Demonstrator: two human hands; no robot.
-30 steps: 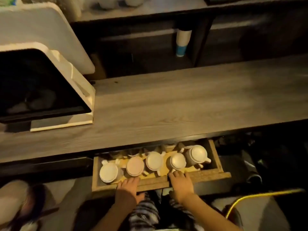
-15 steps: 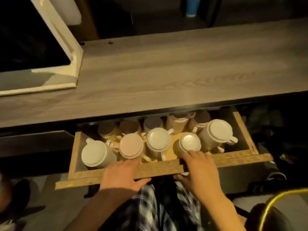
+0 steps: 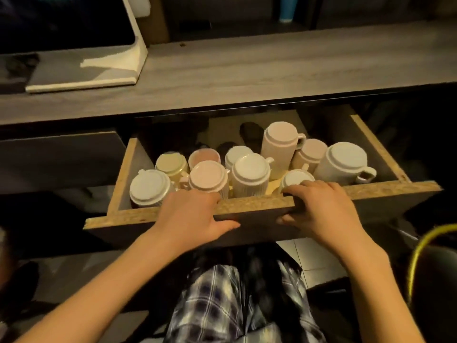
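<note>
A wooden drawer (image 3: 385,188) stands pulled out from under the grey counter (image 3: 247,70). Several white and pinkish mugs sit upside down inside it, among them a large white mug (image 3: 343,162) at the right and a tall mug (image 3: 280,142) behind. My left hand (image 3: 193,216) grips the drawer's front edge left of centre, fingers over the top and thumb on the front panel. My right hand (image 3: 321,211) grips the same edge to the right, fingers curled inside by a small white mug (image 3: 295,178).
A white stand with a dark screen (image 3: 74,40) sits on the counter at the left. A blue and white cup (image 3: 286,8) stands on the shelf behind. A yellow cable (image 3: 420,243) curves at the lower right. My plaid trousers (image 3: 235,305) are below the drawer.
The drawer has slid further out toward me, uncovering a back row of mugs. Both hands have kept their grip on its front edge.
</note>
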